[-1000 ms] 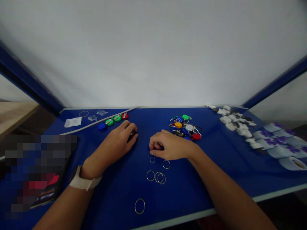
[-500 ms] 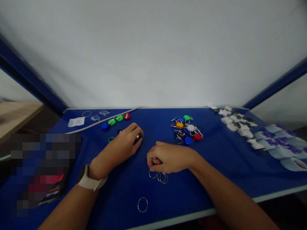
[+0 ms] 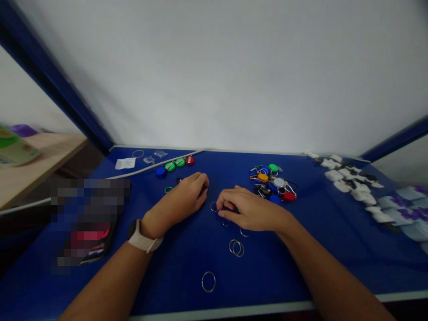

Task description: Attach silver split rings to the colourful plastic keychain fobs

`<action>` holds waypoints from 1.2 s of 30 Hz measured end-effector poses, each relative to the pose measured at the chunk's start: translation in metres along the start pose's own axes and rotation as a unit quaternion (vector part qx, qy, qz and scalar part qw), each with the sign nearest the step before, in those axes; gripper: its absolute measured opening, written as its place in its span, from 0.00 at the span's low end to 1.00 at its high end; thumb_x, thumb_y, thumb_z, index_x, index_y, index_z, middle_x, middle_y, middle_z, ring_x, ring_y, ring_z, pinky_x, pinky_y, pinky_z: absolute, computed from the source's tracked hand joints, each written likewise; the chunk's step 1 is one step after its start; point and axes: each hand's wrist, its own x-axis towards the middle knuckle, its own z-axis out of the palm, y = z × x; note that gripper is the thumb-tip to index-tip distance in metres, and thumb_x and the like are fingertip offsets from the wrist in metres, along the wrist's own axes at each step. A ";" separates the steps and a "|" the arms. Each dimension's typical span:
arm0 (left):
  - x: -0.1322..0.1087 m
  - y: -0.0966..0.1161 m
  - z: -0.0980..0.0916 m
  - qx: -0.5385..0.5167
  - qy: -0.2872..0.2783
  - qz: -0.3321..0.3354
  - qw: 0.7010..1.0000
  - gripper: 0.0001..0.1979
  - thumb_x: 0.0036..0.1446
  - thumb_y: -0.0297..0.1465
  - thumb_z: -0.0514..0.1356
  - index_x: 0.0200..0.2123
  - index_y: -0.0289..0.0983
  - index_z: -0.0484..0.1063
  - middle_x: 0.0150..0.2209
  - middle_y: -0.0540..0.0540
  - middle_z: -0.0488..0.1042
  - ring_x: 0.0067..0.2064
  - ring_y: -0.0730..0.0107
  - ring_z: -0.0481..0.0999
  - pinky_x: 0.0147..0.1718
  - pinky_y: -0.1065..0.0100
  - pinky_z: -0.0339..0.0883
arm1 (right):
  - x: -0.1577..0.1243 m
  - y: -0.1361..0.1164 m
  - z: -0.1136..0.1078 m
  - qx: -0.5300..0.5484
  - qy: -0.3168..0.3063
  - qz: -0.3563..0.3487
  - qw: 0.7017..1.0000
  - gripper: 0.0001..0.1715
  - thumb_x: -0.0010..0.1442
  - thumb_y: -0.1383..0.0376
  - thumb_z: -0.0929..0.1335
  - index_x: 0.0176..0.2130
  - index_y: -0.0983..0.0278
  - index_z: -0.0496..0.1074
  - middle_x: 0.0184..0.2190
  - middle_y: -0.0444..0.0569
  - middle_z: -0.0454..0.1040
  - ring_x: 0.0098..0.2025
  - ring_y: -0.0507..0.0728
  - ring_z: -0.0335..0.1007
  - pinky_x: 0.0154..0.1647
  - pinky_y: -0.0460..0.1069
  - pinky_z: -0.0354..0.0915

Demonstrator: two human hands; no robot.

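Observation:
My left hand rests on the blue tabletop with its fingers closed on a small dark object, mostly hidden by the fingertips. Just behind it lies a thin green ring. My right hand curls over a dark item, and only its edge shows. Around those fingers lie several steel split rings, and a single larger one sits nearer me. Beyond my right hand is a heap of colourful keychain tags.
A row of round coloured tags and a white cable run along the far edge. White pieces and purple-printed white items lie at right. A pixelated object sits at left.
The whole scene has shifted right in the view as my head turned left. My right hand has moved farther from me, nearer the keychain heap, and more split rings show around it.

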 end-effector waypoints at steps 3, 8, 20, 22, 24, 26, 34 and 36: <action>0.000 0.001 -0.001 -0.001 -0.001 -0.001 1.000 0.05 0.63 0.24 0.52 0.41 0.37 0.65 0.40 0.44 0.71 0.41 0.61 0.74 0.44 0.59 0.68 | 0.001 0.003 0.003 -0.029 0.028 0.011 0.999 0.02 0.64 0.67 0.68 0.40 0.63 0.70 0.31 0.43 0.70 0.35 0.53 0.65 0.50 0.53 0.56; -0.001 0.000 -0.001 0.001 -0.006 0.008 1.000 0.05 0.63 0.22 0.52 0.40 0.36 0.65 0.41 0.43 0.71 0.41 0.62 0.72 0.42 0.60 0.68 | 0.004 0.007 0.008 -0.062 0.057 0.026 0.996 0.05 0.64 0.63 0.69 0.41 0.63 0.71 0.32 0.44 0.71 0.37 0.55 0.65 0.48 0.53 0.55; 0.000 0.001 -0.001 -0.034 -0.002 0.011 0.999 0.05 0.64 0.23 0.54 0.41 0.37 0.67 0.40 0.45 0.71 0.42 0.63 0.73 0.43 0.61 0.68 | 0.008 0.008 0.016 -0.038 0.062 0.029 0.997 0.04 0.63 0.71 0.65 0.38 0.63 0.70 0.32 0.43 0.71 0.35 0.53 0.65 0.55 0.58 0.53; 0.000 0.000 -0.001 -0.035 -0.006 0.008 0.999 0.05 0.64 0.22 0.54 0.41 0.36 0.67 0.40 0.45 0.71 0.41 0.63 0.72 0.43 0.61 0.68 | 0.008 0.007 0.018 -0.041 0.071 0.021 0.996 0.04 0.64 0.69 0.65 0.40 0.63 0.70 0.33 0.44 0.71 0.36 0.54 0.65 0.54 0.57 0.53; 0.000 0.000 -0.001 -0.034 -0.009 0.010 0.999 0.06 0.64 0.22 0.53 0.40 0.36 0.67 0.40 0.45 0.71 0.41 0.63 0.72 0.43 0.60 0.68 | 0.009 0.006 0.020 -0.047 0.077 0.015 0.996 0.05 0.66 0.64 0.66 0.42 0.63 0.70 0.34 0.45 0.72 0.37 0.55 0.66 0.52 0.56 0.54; 0.001 -0.001 0.000 -0.030 -0.010 0.013 0.999 0.06 0.64 0.22 0.52 0.40 0.36 0.66 0.40 0.45 0.71 0.41 0.63 0.72 0.43 0.60 0.67 | 0.010 0.003 0.024 -0.052 0.078 0.011 0.996 0.09 0.66 0.60 0.67 0.44 0.63 0.69 0.36 0.47 0.72 0.38 0.55 0.66 0.49 0.54 0.55; 0.002 0.004 -0.002 -0.016 -0.022 -0.002 1.000 0.08 0.64 0.20 0.50 0.41 0.36 0.65 0.41 0.44 0.71 0.41 0.63 0.72 0.42 0.61 0.67 | 0.013 -0.006 0.033 -0.073 0.091 0.014 0.993 0.08 0.67 0.61 0.67 0.43 0.64 0.68 0.42 0.52 0.74 0.46 0.60 0.68 0.54 0.57 0.53; 0.002 0.005 -0.003 -0.021 -0.026 -0.010 0.999 0.08 0.64 0.20 0.49 0.41 0.36 0.65 0.41 0.44 0.71 0.41 0.62 0.73 0.42 0.60 0.66 | 0.012 -0.006 0.033 -0.058 0.088 0.020 0.994 0.07 0.66 0.62 0.67 0.43 0.64 0.68 0.42 0.51 0.74 0.46 0.59 0.69 0.55 0.57 0.52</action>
